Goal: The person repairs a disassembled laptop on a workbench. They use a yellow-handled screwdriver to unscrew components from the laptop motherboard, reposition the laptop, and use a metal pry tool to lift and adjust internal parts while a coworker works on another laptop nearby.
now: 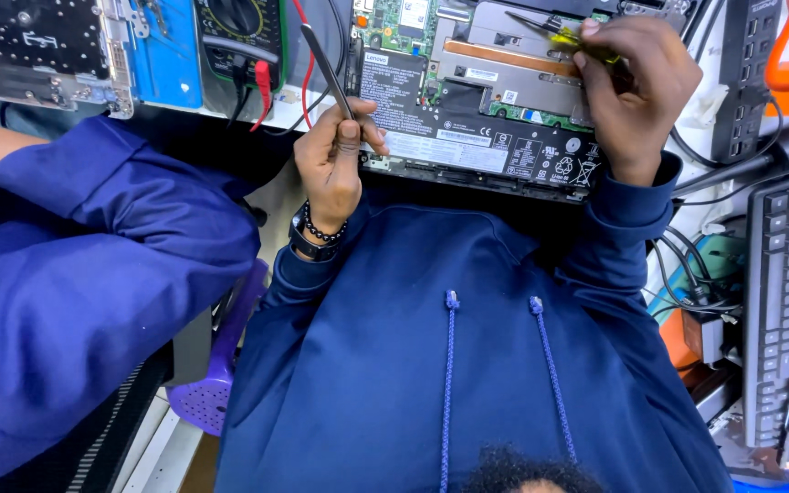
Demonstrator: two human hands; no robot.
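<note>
An opened laptop (468, 110) lies on the bench with its battery, copper heat pipe and green board exposed. My left hand (332, 155) rests at the laptop's near left corner and grips metal tweezers (324, 55) that point up and away. My right hand (627, 87) sits over the laptop's right side and holds a yellow-handled screwdriver (568, 38), its tip toward the metal cover near the top. A beaded bracelet and dark watch ring my left wrist.
A multimeter (241, 41) with red and black leads and a blue plate (164, 50) lie at top left beside a laptop keyboard panel (29, 46). A black keyboard (787, 301) and cables crowd the right. Another person's blue sleeve (93, 246) fills the left.
</note>
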